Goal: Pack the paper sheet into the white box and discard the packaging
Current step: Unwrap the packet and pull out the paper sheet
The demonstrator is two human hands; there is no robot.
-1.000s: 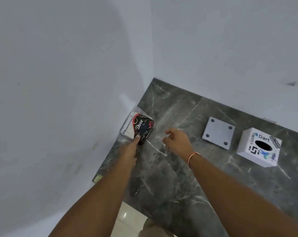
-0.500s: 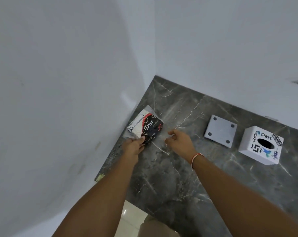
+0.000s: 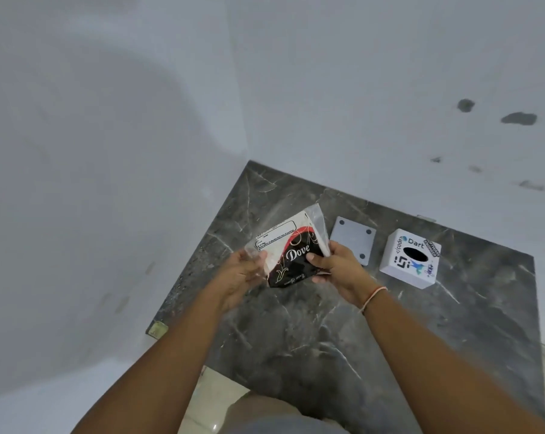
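Both hands grip the Dove tissue pack (image 3: 291, 252) above the marble countertop (image 3: 327, 333), left hand (image 3: 244, 274) pinching its clear left end, right hand (image 3: 333, 266) clamping its right edge. The white box (image 3: 410, 258) sits near the back edge, beside a grey plate (image 3: 354, 241).

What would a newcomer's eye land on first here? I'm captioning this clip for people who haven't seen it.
First, the black, red and white Dove packet, held up over the dark marble counter between the left hand and the right hand. Next, the white box with stickers and an oval hole on top, standing at the right, with a flat grey plate lying between it and the packet.
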